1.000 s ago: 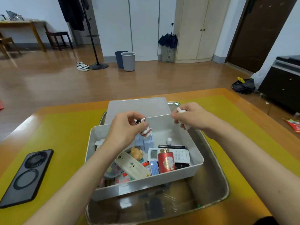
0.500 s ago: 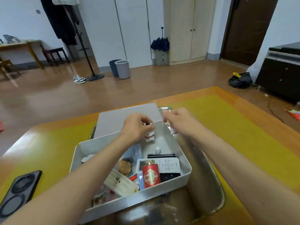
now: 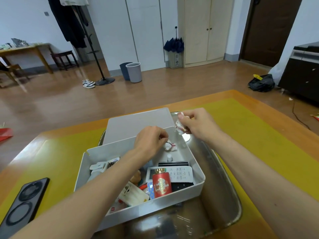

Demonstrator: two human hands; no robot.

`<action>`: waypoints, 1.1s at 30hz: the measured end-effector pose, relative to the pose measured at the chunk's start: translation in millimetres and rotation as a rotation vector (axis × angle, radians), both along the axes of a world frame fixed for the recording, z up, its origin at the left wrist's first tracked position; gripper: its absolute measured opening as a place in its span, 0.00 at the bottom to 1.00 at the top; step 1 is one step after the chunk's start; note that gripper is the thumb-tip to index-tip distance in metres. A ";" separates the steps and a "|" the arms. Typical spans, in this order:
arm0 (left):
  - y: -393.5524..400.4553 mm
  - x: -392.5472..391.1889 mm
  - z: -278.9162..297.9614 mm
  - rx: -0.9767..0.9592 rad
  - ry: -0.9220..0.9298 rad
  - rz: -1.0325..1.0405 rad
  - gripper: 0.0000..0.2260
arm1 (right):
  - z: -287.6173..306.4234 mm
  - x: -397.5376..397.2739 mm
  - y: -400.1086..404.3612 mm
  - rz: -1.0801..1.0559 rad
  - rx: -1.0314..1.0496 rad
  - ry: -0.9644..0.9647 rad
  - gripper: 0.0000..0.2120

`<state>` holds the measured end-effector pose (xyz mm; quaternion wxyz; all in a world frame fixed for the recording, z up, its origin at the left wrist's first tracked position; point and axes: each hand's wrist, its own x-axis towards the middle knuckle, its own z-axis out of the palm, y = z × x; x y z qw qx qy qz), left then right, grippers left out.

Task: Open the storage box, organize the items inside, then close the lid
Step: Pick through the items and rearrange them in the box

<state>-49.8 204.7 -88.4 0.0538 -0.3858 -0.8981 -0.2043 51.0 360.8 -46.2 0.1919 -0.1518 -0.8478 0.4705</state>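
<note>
- A small white figurine with pink markings [image 3: 180, 127] is pinched in the curled fingers of the right hand [image 3: 196, 124], above the far right corner of the storage box [image 3: 198, 171].
- A second small white and pink figurine [image 3: 170, 146] is held at the fingertips of the left hand [image 3: 149, 140], low inside the far end of the box; whether it touches the box floor cannot be told.
- The open white box is set inside a metal tray [image 3: 229, 200], and its grey lid [image 3: 138, 124] is propped behind its far wall.
- Inside the box, a red canister with a gold cap [image 3: 162, 183] is stood upright near the front wall, with a white remote control [image 3: 179, 174] lying just behind it.
- A small white bottle [image 3: 169, 157] is seen further back, and other small items are partly hidden by the left forearm.
- The tray is rested on a yellow mat [image 3: 259, 144] covering a wooden table [image 3: 284, 118].
- A black phone [image 3: 22, 206] is laid on the mat, well to the left of the tray.
</note>
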 end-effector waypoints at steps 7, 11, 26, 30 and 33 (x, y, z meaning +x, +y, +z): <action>-3.7 -9.2 16.0 -0.159 0.266 -0.054 0.06 | -5.0 -2.0 -3.9 0.005 0.163 0.014 0.14; -11.1 -8.1 16.1 -0.233 0.314 -0.076 0.06 | -15.6 -11.4 -7.5 -0.020 0.269 -0.001 0.08; -31.4 -8.5 -1.7 -0.075 0.142 -0.083 0.11 | -40.0 -23.6 -11.4 0.077 0.755 -0.166 0.09; -28.9 -6.9 -2.5 -0.066 0.211 -0.086 0.10 | -39.8 -26.9 -15.1 0.078 0.838 -0.167 0.12; -26.9 -8.7 -4.0 -0.069 0.181 -0.104 0.10 | -38.2 -27.3 -16.2 0.062 0.940 -0.184 0.12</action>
